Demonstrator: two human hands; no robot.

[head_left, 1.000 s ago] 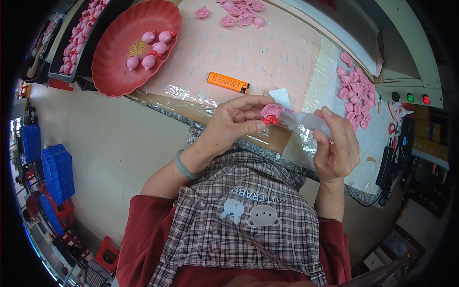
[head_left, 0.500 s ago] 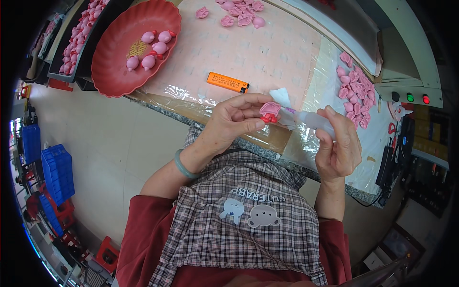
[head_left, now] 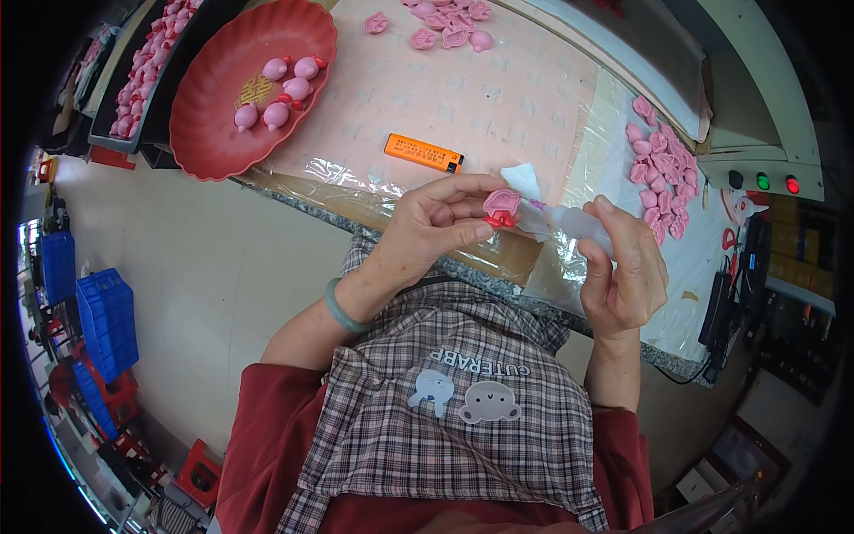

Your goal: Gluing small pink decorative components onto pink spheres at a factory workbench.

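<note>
Between the thumb and fingers of my left hand (head_left: 436, 218) is a small pink plastic shell piece with a red part (head_left: 503, 206) at its lower edge. Its hollow side shows. My right hand (head_left: 627, 271) grips a translucent squeeze bottle (head_left: 583, 229), tilted so that its thin purple-tipped nozzle (head_left: 539, 206) points left. The nozzle tip is close to the pink piece; whether they touch I cannot tell. Just behind the nozzle a folded white tissue (head_left: 522, 182) lies on the table.
An orange lighter (head_left: 423, 152) lies beyond my left hand. At the left stand a red scalloped bowl (head_left: 200, 116) with several pink figures and a dark bin (head_left: 102, 125) of pink parts. Loose pink pieces (head_left: 663, 165) lie right, others (head_left: 449, 22) far. A machine with buttons (head_left: 762, 182) flanks the right.
My right hand and the squeeze bottle have shifted slightly left, bringing the nozzle nearer to the pink piece. My left hand stays almost where it was.
</note>
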